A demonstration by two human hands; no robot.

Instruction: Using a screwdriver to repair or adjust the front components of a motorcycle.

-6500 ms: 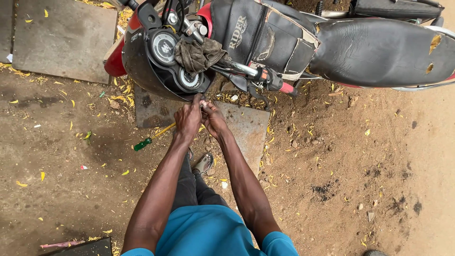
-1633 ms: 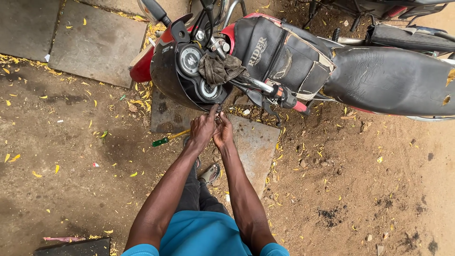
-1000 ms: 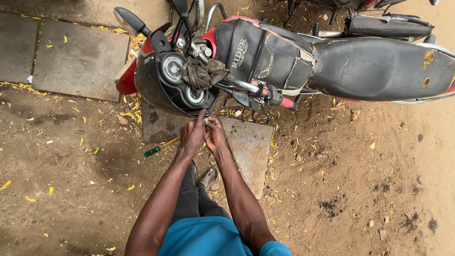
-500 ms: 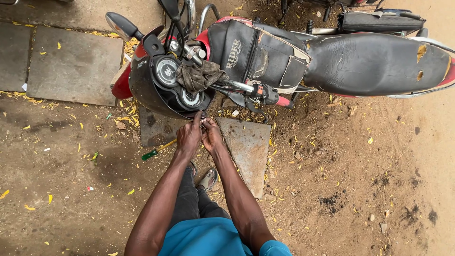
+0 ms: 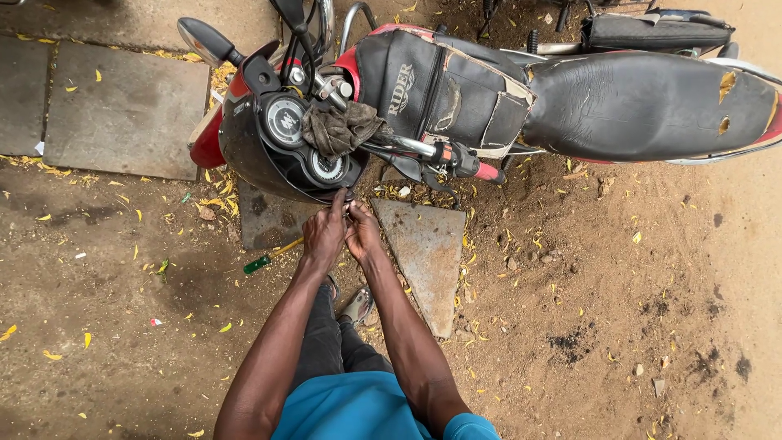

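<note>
Both hands pinched together at the lower rim of a motorcycle's headlight cowl.

Something small, too tiny to make out, sits between the fingertips right under the black headlight cowl point(image 5: 269, 163). The left hand point(image 5: 324, 236) and right hand point(image 5: 363, 235) touch each other there; each grip is narrow, fingers pinched, but whether they truly hold a part I cannot tell. Working this well seems to call for steady wrists and keeping the fingertips tight against the cowl edge so nothing drops into the dirt. A dark rag point(image 5: 340, 129) lies bunched over the gauges, beside the handlebar point(image 5: 444, 153). A green-handled screwdriver point(image 5: 269, 259) lies on the ground, near the left hand. No containers are in view; the broken concrete slab point(image 5: 428, 253) lies just beside the right forearm.
</note>
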